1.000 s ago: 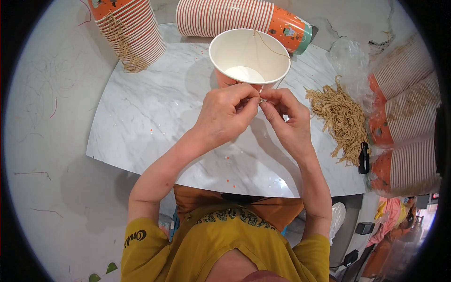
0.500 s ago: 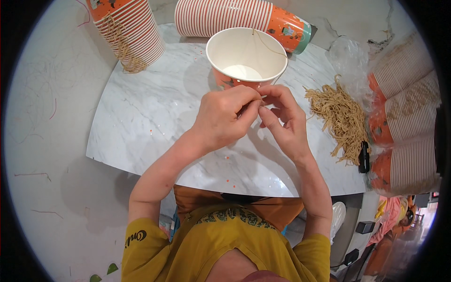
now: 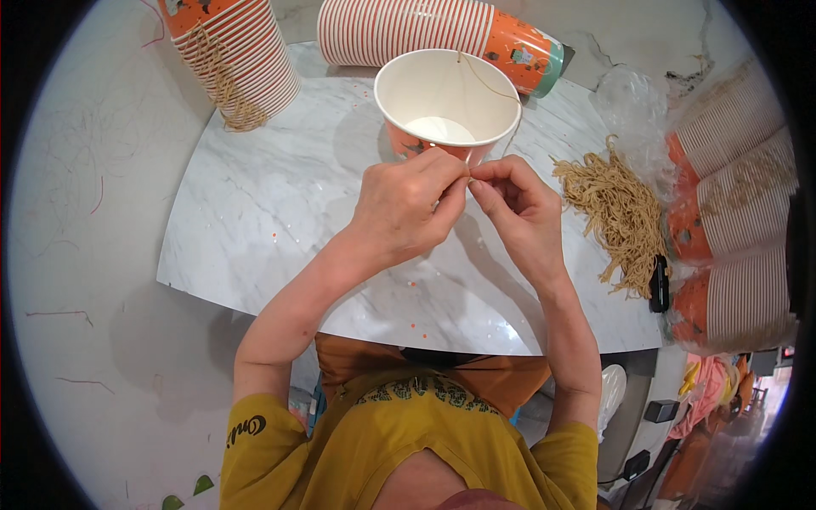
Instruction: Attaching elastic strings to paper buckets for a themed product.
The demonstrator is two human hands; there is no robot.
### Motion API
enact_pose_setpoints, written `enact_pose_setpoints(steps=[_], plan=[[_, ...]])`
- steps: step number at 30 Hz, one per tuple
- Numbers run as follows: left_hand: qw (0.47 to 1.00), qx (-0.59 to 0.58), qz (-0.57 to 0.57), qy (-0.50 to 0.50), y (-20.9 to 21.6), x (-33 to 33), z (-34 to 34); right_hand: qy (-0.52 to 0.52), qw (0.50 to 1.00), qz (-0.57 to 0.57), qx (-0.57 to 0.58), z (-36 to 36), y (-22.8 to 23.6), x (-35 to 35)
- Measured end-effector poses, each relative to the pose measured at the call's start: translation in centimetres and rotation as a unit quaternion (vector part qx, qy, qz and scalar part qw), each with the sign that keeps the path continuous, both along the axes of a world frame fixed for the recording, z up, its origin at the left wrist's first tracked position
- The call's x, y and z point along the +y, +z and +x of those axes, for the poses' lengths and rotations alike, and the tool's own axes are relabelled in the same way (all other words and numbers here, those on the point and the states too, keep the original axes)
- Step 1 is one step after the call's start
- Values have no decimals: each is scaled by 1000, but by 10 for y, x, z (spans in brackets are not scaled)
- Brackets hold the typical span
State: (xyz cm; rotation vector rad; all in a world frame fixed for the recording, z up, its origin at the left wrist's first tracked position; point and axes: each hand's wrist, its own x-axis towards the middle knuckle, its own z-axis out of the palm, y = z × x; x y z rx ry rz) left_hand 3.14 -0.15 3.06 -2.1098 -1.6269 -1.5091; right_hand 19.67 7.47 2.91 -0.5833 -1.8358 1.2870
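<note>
A white-lined orange paper bucket [image 3: 406, 102] stands upright on the marble-patterned table, just beyond my hands. A thin tan cord [image 3: 484, 81] runs from a hole in its far rim, over the right side of the rim and down toward my fingers. At the bucket's near side, my left hand [image 3: 408, 204] is closed in a pinch, its fingertips meeting those of my right hand [image 3: 523, 212]. My right thumb and forefinger pinch as well, apparently on the cord's end. Most of that end is hidden between the fingers.
A pile of tan cords [image 3: 616, 217] lies at the right, beside a small black object [image 3: 659, 285]. Nested buckets lie on their side [image 3: 408, 32] at the back; another stack [image 3: 255, 64] stands back left, cords draped on it. Bagged bucket stacks [image 3: 744, 204] line the right.
My right hand's fingers have drawn in to a tighter pinch against the left fingertips. Both hands stay at the bucket's near side, and the bucket stands where it was.
</note>
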Motion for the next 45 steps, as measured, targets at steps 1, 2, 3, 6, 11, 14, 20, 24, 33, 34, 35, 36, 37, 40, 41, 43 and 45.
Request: enact_pose_setpoints(steps=[1, 2, 3, 6, 11, 14, 20, 24, 33, 34, 35, 36, 37, 40, 41, 43, 45], plan=[[1000, 7, 0, 3, 0, 0, 0, 4, 1000, 2, -3, 1, 0, 0], [1000, 13, 1, 7, 0, 0, 0, 8, 1000, 3, -6, 1, 0, 1], [1000, 13, 0, 7, 0, -1, 0, 8, 1000, 3, -6, 1, 0, 1], [1000, -10, -27, 3, -1, -3, 2, 3, 998, 60, -13, 2, -1, 3], [972, -181, -145, -47, -2, -4, -2, -28, 994, 92, -49, 2, 3, 2], [928, -270, -243, -76, -2, -4, -8, -42, 988, 141, -46, 2, 1, 2], [848, -417, -295, -143, 5, -2, -14, -54, 976, 204, -51, 1, 2, 1], [836, -434, -306, -140, 6, -2, -14, -52, 974, 210, -61, 0, 3, 0], [871, -378, -296, -106, 5, -4, -11, -43, 979, 187, -65, -1, 0, -2], [887, -350, -284, -97, 2, -5, -12, -32, 984, 165, -56, -3, 0, -5], [903, -321, -273, -89, 0, -5, -13, -21, 988, 142, -47, -4, 0, -7], [903, -321, -272, -90, 1, -5, -13, -22, 988, 143, -47, -4, -2, -6], [910, -305, -267, -87, 1, -5, -12, -19, 987, 152, -39, -5, -7, -4], [927, -266, -255, -73, 3, -7, -10, -18, 984, 171, -37, -5, -11, -1], [936, -242, -249, -63, 4, -7, -10, -20, 982, 182, -43, -4, -11, 0], [945, -219, -236, -51, 4, -7, -9, -16, 984, 170, -47, -4, -11, 1], [954, -195, -223, -39, 4, -8, -9, -12, 986, 157, -51, -4, -11, 0]])
